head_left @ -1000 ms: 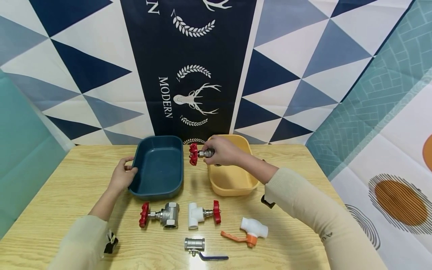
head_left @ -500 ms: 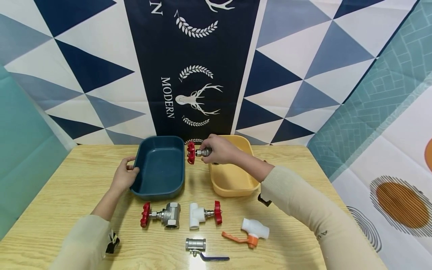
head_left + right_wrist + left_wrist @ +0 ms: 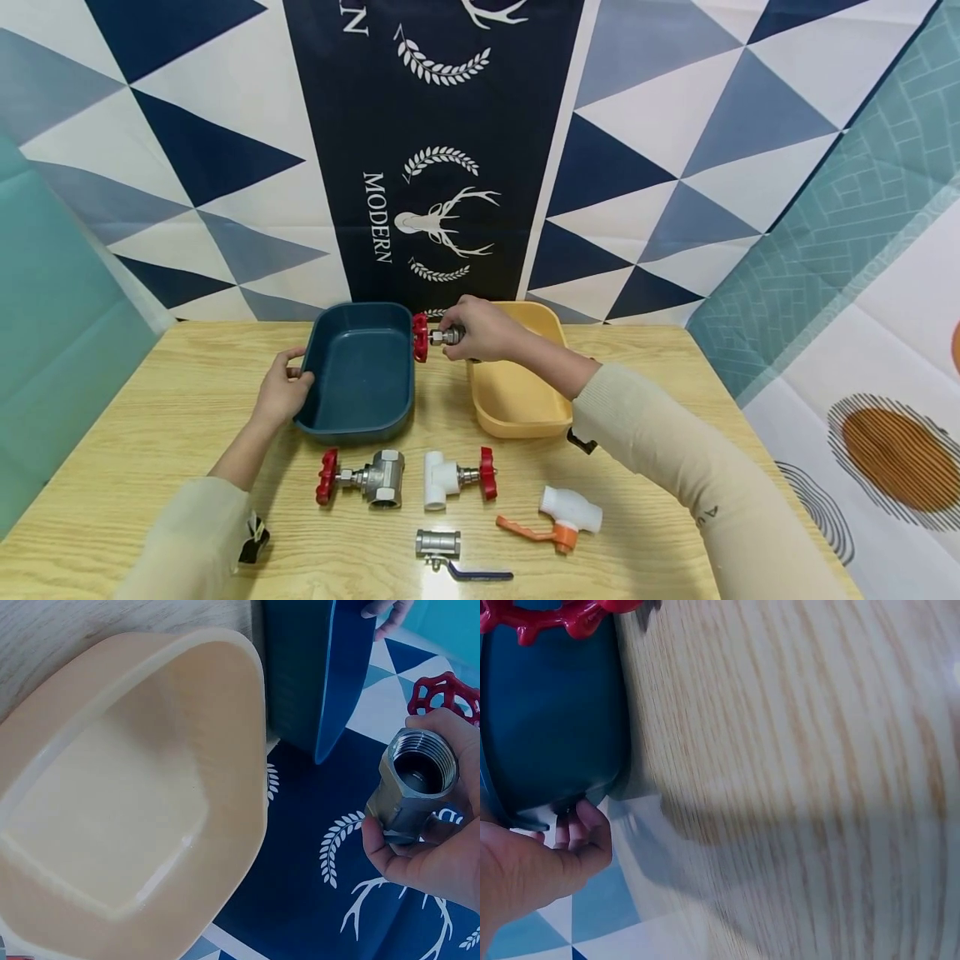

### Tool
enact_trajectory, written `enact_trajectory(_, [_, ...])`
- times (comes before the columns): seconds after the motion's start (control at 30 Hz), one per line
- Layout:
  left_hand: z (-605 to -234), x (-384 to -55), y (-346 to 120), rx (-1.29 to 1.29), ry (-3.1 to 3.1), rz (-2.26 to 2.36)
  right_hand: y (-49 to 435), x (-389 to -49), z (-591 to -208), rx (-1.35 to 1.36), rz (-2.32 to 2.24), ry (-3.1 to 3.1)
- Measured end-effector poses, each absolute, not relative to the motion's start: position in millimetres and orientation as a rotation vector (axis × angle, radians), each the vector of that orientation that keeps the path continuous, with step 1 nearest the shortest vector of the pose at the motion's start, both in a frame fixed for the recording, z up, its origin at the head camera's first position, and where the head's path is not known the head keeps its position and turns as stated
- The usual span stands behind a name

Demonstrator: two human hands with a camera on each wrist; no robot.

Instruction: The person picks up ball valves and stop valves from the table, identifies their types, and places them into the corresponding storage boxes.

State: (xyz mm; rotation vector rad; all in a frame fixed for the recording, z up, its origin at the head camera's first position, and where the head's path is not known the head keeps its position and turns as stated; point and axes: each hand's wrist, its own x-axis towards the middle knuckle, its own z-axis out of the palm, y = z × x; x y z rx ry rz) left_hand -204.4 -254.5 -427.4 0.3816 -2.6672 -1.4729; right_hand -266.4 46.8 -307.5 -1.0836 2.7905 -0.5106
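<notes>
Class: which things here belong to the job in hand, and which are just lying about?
Job in hand:
held metal valve, in the right hand
blue bin, gripped by the left hand

Apparently just lying about, though some may belong too:
yellow bin
red-wheeled metal valve
red-wheeled white valve
orange-levered white valve
blue-levered metal valve

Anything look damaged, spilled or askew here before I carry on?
Nothing looks spilled, and the held metal valve shows no visible damage. Only the deer print looks odd: it lies sideways, like the lettering beside it.
</notes>
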Motion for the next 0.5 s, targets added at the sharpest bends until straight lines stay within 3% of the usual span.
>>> enact_trajectory(0.5, [-429,-203,-255,0.374,-2.657,-1.467,34,-271,-309,-1.078,-0.483,2.810])
